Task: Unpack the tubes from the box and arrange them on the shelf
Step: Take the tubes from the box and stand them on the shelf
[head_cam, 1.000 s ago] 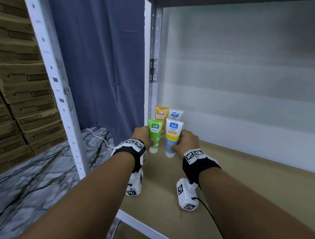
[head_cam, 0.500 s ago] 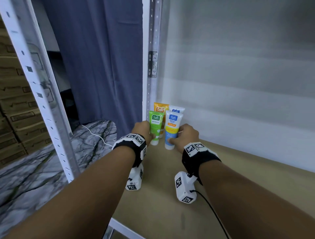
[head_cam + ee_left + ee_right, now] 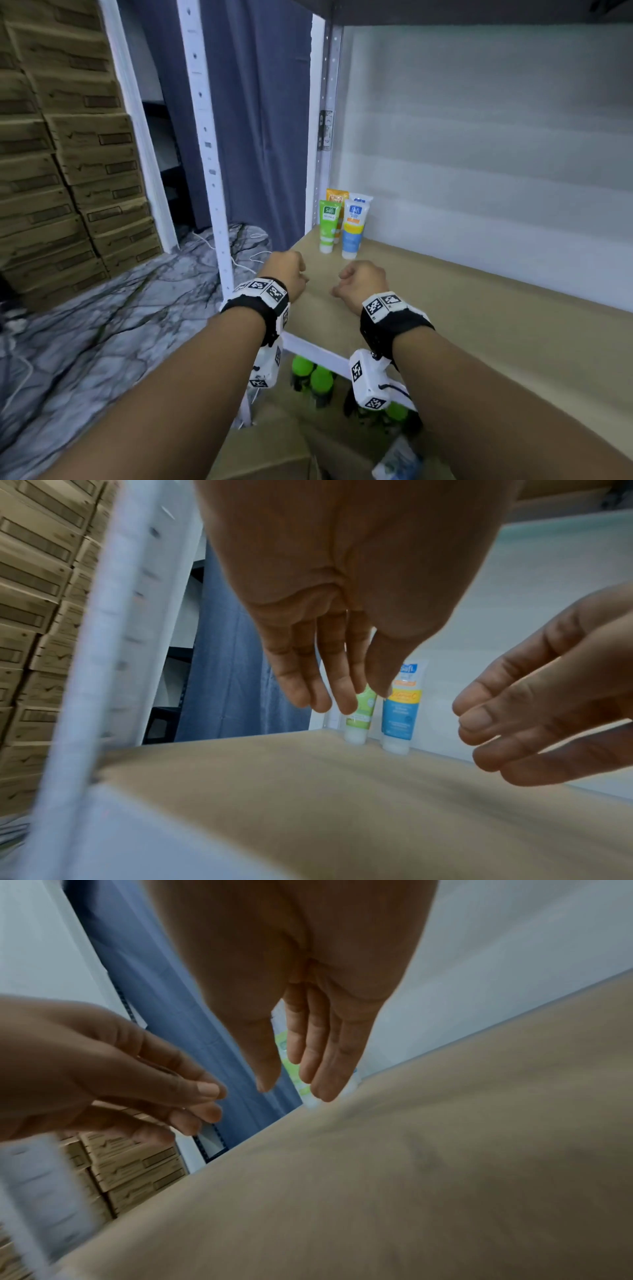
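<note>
Beige shelf [image 3: 479,325] board runs along the white back wall, four tubes standing upright in its back-left corner; the green tube [image 3: 328,226] and blue tube [image 3: 352,229] in front are now let go. Both hands have drawn back toward the front edge; left hand [image 3: 286,274] and right hand [image 3: 363,282] are empty, fingers loosely extended, likely heading down to the box [image 3: 267,455] for more.

The shelf board [image 3: 462,308] looked like matt tan fibreboard, smooth and unvarnished. The uprights [image 3: 205,137] were white-painted metal, punched with holes. The green tube [image 3: 328,224] and the blue tube [image 3: 352,229] were glossy plastic with smooth white caps. A curtain [image 3: 260,120] hung as soft blue-grey cloth. The stacked boxes [image 3: 68,171] were dull brown cardboard. The floor [image 3: 85,325] had a polished marble look.
</note>
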Demonstrator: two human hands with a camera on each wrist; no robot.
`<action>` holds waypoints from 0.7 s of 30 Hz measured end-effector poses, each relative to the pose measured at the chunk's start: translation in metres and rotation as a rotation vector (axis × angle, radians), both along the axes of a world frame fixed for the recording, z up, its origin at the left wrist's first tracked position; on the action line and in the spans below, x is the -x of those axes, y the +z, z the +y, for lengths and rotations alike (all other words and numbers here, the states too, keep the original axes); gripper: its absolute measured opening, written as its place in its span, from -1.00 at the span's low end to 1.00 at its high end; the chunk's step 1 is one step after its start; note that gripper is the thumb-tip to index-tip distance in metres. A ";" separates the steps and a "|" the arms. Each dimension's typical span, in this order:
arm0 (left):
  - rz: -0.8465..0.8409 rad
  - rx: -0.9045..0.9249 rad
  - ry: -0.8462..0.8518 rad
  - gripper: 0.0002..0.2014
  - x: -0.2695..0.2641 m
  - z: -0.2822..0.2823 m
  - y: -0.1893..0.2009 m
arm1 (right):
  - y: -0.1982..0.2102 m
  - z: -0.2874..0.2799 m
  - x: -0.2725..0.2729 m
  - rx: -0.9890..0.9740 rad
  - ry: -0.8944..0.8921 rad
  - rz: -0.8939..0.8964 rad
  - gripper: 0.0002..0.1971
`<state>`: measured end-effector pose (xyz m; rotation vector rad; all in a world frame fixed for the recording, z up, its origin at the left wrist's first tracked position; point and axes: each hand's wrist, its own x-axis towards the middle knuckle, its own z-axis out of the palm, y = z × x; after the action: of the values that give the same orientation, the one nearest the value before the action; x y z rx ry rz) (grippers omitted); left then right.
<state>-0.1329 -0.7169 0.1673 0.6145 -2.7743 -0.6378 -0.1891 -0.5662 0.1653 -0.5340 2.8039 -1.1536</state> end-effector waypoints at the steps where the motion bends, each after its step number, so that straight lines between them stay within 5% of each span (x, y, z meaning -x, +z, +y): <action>1: 0.012 0.005 -0.007 -0.83 -0.019 0.005 -0.001 | -0.001 0.002 -0.017 -0.004 0.016 0.014 -0.79; 9: -0.072 -0.037 0.039 -0.88 -0.144 0.022 -0.070 | -0.063 0.001 -0.131 -0.056 0.262 0.025 -0.95; 13: -0.257 -0.055 0.078 -0.94 -0.189 0.019 -0.148 | -0.137 -0.009 -0.158 -0.241 0.358 -0.056 -0.93; 21: -0.671 -0.171 0.296 -0.72 -0.255 -0.012 -0.307 | -0.305 -0.021 -0.173 -0.590 0.426 -0.193 -0.80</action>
<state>0.1219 -0.7287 -0.1393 1.4798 -3.1188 -0.7035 -0.0165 -0.5870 -0.1400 -0.8372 2.5013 -0.2621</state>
